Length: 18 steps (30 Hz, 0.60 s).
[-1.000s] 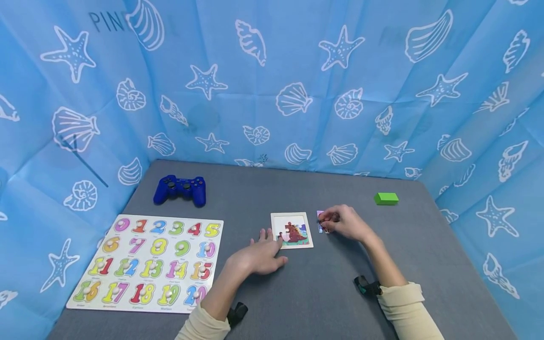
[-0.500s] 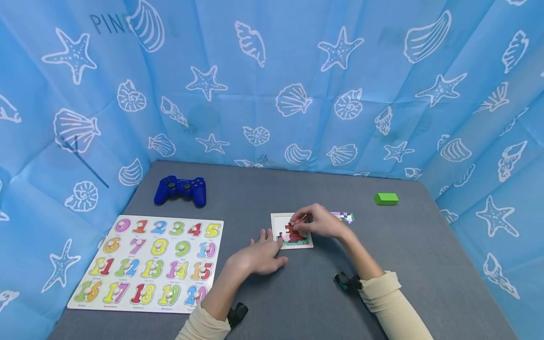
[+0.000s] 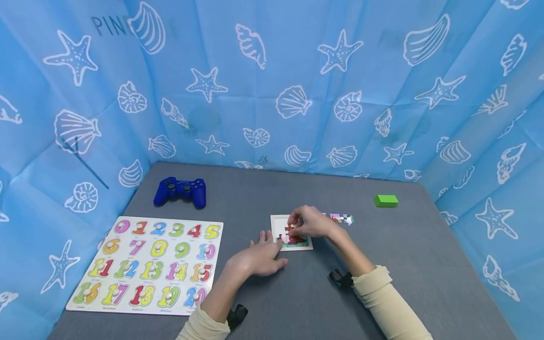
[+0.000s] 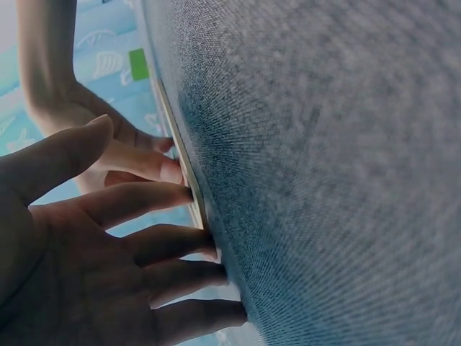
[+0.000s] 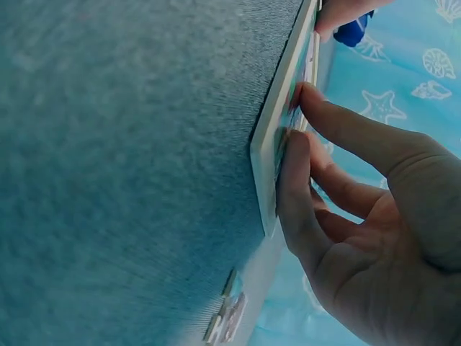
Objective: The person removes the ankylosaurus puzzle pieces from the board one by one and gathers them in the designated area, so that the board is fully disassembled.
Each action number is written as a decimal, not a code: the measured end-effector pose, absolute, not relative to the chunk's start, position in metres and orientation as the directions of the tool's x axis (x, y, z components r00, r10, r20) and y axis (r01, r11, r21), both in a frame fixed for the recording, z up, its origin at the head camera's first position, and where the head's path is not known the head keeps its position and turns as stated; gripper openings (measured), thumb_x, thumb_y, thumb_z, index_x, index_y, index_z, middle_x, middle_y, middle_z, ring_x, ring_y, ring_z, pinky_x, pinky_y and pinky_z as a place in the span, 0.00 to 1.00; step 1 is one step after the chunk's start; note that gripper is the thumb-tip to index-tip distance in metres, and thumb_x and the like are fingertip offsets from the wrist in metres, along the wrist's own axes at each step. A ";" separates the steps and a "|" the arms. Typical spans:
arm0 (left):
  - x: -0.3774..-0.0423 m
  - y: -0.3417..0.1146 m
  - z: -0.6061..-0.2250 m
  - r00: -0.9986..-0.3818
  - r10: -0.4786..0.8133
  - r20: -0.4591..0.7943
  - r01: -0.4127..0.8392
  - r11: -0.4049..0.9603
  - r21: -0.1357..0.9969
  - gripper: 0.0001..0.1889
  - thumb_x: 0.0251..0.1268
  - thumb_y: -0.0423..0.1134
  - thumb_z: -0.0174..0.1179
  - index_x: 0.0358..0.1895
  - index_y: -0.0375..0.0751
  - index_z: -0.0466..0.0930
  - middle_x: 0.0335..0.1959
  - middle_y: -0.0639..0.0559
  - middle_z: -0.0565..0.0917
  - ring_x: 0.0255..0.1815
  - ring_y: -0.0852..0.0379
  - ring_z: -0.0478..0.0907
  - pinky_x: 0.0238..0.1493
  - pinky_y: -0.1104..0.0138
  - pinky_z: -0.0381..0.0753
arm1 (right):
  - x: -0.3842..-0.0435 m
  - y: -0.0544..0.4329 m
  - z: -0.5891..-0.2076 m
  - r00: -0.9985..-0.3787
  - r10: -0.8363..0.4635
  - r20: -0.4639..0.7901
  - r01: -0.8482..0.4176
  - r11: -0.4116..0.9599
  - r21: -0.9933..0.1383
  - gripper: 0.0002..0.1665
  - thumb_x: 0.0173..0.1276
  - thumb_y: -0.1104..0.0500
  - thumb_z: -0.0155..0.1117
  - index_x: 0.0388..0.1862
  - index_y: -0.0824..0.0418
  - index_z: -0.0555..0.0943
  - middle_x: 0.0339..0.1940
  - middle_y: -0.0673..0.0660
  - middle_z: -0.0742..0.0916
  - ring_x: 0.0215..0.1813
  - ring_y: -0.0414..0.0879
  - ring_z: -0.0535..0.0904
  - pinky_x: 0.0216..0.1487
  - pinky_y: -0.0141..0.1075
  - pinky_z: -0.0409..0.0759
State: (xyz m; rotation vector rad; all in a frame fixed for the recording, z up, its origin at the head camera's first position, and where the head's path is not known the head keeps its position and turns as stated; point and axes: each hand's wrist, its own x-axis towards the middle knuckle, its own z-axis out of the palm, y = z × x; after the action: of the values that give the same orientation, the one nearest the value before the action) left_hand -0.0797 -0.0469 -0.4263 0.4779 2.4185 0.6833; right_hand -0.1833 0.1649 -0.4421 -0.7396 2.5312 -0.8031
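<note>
A small square puzzle tray with a pale rim [image 3: 278,224] lies flat on the grey cloth tabletop [image 3: 323,293], its lower part filled with brown, pink and green picture pieces [image 3: 299,241], its upper left bare white. Over the tray's middle, the right hand [image 3: 312,223] is closed to a narrow pinch, thumb and forefinger apparently on a small brown piece, mostly hidden. The left hand [image 3: 258,256] lies at the tray's near-left corner, fingers spread, fingertips touching its edge and gripping nothing.

Seating the piece well probably means matching its tabs to the neighbours before pressing straight down, the left fingertips bracing the tray so it cannot slide.

Just right of the tray lie loose, multicoloured jigsaw pieces [image 3: 341,218]; farther right, a bright green block [image 3: 386,201]. Left of it sit a white number board [image 3: 124,246] and, farther back, a dark blue game controller [image 3: 180,191].
</note>
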 end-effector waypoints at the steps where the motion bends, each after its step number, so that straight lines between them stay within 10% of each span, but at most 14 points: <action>1: -0.080 -0.047 -0.427 -0.770 0.471 -0.430 0.175 0.805 0.567 0.36 0.85 0.54 0.55 0.86 0.40 0.62 0.91 0.31 0.48 0.94 0.35 0.40 0.89 0.36 0.51 | -0.183 0.164 -0.442 -0.785 -0.587 -0.198 -0.364 0.696 -0.619 0.07 0.70 0.62 0.78 0.42 0.63 0.89 0.34 0.55 0.91 0.35 0.38 0.83 0.37 0.30 0.84; 18: -0.081 -0.046 -0.428 -0.775 0.465 -0.428 0.186 0.815 0.549 0.36 0.85 0.53 0.56 0.86 0.38 0.62 0.90 0.30 0.49 0.93 0.33 0.41 0.88 0.34 0.53 | -0.182 0.166 -0.438 -0.768 -0.592 -0.244 -0.299 0.668 -0.681 0.17 0.69 0.68 0.77 0.55 0.68 0.86 0.39 0.58 0.88 0.39 0.42 0.80 0.41 0.33 0.81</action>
State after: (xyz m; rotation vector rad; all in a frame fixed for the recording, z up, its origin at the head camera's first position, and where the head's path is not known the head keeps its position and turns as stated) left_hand -0.0810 -0.0456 -0.4283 0.4794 2.4338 0.6587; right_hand -0.1820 0.1656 -0.4385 -0.6933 2.4332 -0.8805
